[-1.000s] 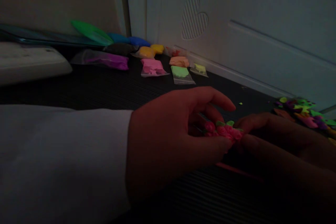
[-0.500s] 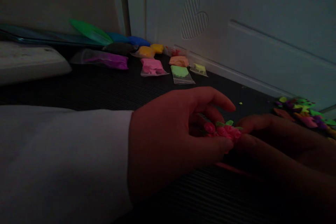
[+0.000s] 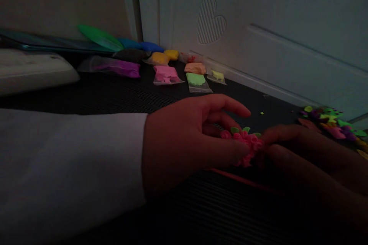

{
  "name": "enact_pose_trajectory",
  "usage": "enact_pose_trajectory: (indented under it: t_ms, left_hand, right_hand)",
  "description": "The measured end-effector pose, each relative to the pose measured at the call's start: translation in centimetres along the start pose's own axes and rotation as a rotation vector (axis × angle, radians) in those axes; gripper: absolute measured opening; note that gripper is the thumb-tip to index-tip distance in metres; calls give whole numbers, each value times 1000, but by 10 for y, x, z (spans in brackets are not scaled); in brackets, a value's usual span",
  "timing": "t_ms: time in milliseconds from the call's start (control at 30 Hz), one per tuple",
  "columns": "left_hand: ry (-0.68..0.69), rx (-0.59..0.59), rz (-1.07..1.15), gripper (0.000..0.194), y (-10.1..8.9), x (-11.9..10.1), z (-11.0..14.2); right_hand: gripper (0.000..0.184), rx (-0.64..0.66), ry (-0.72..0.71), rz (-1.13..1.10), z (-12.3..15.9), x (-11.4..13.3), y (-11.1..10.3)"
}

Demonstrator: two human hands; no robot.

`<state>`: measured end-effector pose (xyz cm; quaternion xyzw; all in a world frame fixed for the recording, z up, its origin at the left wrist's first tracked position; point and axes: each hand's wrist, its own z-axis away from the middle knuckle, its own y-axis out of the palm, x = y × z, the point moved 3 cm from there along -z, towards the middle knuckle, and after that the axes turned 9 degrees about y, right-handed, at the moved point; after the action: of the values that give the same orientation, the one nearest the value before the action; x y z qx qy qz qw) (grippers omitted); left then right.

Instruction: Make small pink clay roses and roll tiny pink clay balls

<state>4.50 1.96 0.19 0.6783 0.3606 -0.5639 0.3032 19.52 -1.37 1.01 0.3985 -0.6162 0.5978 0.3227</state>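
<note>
A cluster of small pink clay roses [image 3: 249,146] with a few green leaves [image 3: 245,130] is between my two hands. My left hand [image 3: 195,134] grips it from the left, thumb along its near side and fingers curved behind it. From the right, the thumb and forefinger of my right hand [image 3: 304,157] close together at the cluster's edge. Whether a small piece is pinched between those fingertips cannot be made out in the dim light. Below the cluster a thin pink strip or stick [image 3: 241,178] lies across the dark surface, its right end lost in shadow.
Bags of coloured clay stand at the back: purple [image 3: 123,69], pink [image 3: 166,74], light green [image 3: 197,79], orange [image 3: 194,68] and others. A pile of colourful clay pieces [image 3: 335,122] is at the right by the white panel [image 3: 287,26]. A white object [image 3: 34,71] sits at the left.
The flower cluster has tilted in my left hand, showing more roses on its near side. My left hand shifted slightly left, uncovering more of the pink strip. The right fingertips stay at the cluster's edge.
</note>
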Motion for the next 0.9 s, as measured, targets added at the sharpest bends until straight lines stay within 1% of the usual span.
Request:
enact_pose_trajectory:
  t_ms: [100, 367, 500, 567, 667, 733, 800, 900]
  left_hand:
    - [-17, 21, 8, 37, -1, 0, -2]
    - [-36, 23, 4, 37, -3, 0, -3]
    - [-42, 36, 27, 36, -1, 1, -2]
    - [-29, 22, 10, 35, -1, 2, 0]
    - [5, -15, -57, 34, -1, 2, 1]
    - [17, -4, -58, 35, -1, 1, 1]
    - [0, 10, -37, 35, 0, 0, 1]
    - [-21, 10, -21, 33, 1, 0, 0]
  right_hand:
    - [10, -4, 17, -13, 2, 1, -2]
    - [6, -34, -20, 22, 2, 1, -2]
    - [8, -32, -44, 43, 0, 3, -1]
    - [10, -29, -43, 54, 0, 3, -1]
    - [8, -41, -41, 82, 1, 2, -1]
    - [5, -60, -46, 110, 2, 2, -1]
    - [5, -65, -38, 130, 2, 2, -1]
    - [6, -43, -18, 115, 2, 3, -1]
